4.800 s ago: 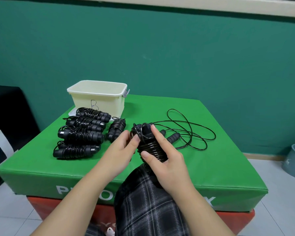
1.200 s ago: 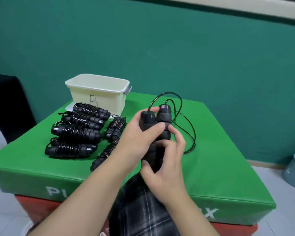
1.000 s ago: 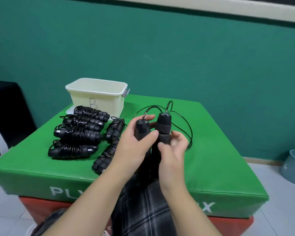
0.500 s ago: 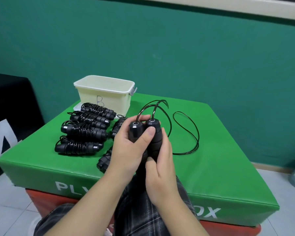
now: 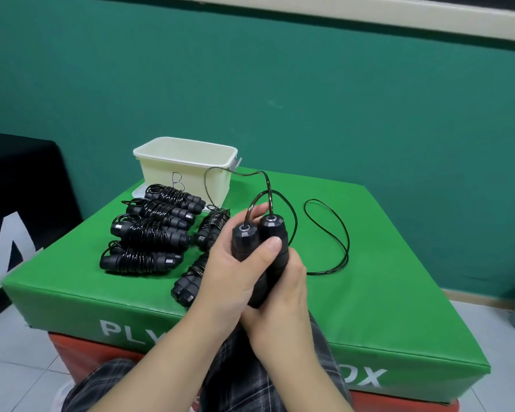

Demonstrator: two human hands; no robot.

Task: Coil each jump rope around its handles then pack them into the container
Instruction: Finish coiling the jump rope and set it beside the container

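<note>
We clamp both jump-rope handles side by side: left hand curled around them, thumb across, right hand cupping beneath. The cord loops over bare green pad rightward; coiled ropes and the container lie leftward.

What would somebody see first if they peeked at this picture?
First, two hands in the middle: the left hand and right hand squeeze two black handles side by side, with the cord looping loose over the green box. Next, the coiled ropes lined up to the left. Behind them sits a cream tub marked B.
</note>
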